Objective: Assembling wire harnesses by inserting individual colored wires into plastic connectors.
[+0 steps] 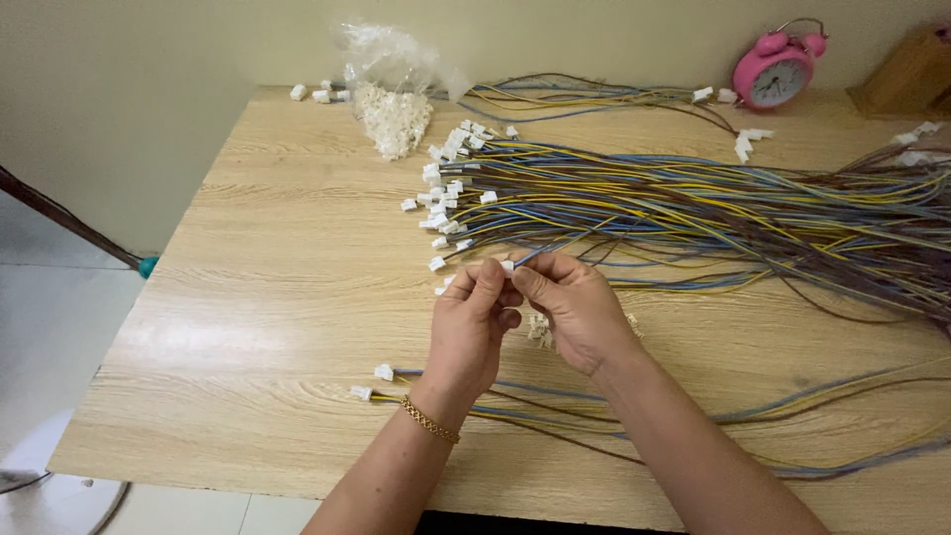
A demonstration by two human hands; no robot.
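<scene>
Both forearms reach up over the counter (297, 297), hands meeting. The left hand (471, 322) and the right hand (575, 307) pinch one small white connector (507, 266) between closed fingers (492, 280); its blue wire (555, 246) slants away up and right. Beyond the fingers lie a wire bundle (693, 203), one connector bag (394, 89) and one pink clock (778, 69).

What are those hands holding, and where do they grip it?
Both hands, left hand and right hand, pinch a small white connector at a wire's end with fingertips.

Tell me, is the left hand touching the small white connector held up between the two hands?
Touching. The head view shows the left hand pinching the white connector at its fingertips.
</scene>
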